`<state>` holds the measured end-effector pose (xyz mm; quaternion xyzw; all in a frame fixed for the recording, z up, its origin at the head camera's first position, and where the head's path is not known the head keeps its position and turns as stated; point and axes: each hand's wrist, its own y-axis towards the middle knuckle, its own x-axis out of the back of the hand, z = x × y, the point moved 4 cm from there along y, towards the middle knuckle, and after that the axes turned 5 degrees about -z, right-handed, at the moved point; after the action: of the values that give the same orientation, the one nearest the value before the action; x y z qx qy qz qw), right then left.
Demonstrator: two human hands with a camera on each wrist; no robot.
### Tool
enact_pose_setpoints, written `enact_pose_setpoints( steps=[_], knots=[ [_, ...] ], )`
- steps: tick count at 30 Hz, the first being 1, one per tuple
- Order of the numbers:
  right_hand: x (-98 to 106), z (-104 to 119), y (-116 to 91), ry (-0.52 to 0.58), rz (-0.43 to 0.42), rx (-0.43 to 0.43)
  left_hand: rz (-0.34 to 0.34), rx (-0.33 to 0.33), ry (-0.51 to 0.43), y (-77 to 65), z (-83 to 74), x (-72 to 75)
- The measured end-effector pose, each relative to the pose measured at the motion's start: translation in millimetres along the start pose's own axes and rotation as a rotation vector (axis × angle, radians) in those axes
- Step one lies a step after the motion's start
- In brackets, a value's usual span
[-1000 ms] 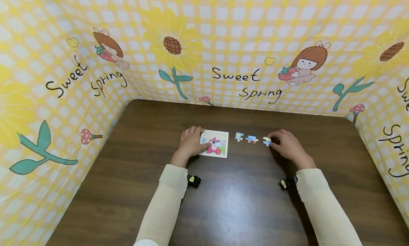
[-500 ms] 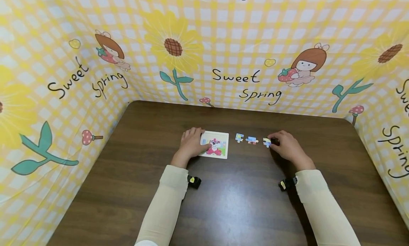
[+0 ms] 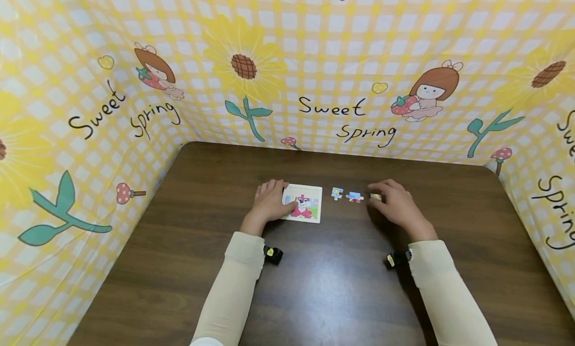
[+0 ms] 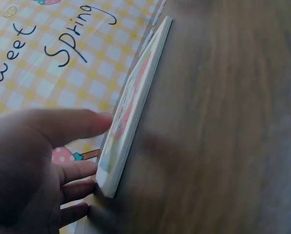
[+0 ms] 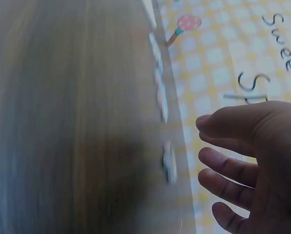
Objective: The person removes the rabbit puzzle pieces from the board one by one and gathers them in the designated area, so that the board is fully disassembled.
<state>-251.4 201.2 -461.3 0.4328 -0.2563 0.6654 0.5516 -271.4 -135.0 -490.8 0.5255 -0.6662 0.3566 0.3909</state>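
A small white-framed jigsaw puzzle board, with a pink and white cartoon animal, lies flat on the table. My left hand rests at its left side, thumb over the picture and relaxed fingers along the edge; the left wrist view shows the thumb on the board. To the right of the board lie two joined-looking jigsaw pieces: a left piece and a middle piece. A third jigsaw piece is partly hidden under my right hand. In the right wrist view, that hand's spread fingers stand apart from the piece.
A dark brown wooden table carries everything. Yellow checked cloth with sunflowers and "Sweet Spring" lettering rises behind the table and at both sides. Each wrist wears a black strap with a small camera, such as the left wrist camera.
My right hand has let go of the third piece and shifted slightly left over it, fingers loosened. The left hand and the puzzle board have stayed in place.
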Motion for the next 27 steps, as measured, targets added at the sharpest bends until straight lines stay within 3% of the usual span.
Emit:
enact_pose_setpoints(
  steps=[10, 27],
  knots=[
    [-30, 41, 18, 0.051, -0.006, 0.053, 0.109, -0.04, -0.016, -2.5, 2.7, 4.3],
    [-75, 108, 38, 0.163, 0.025, 0.129, 0.134, -0.036, -0.006, -2.6, 3.1, 5.5]
  ],
)
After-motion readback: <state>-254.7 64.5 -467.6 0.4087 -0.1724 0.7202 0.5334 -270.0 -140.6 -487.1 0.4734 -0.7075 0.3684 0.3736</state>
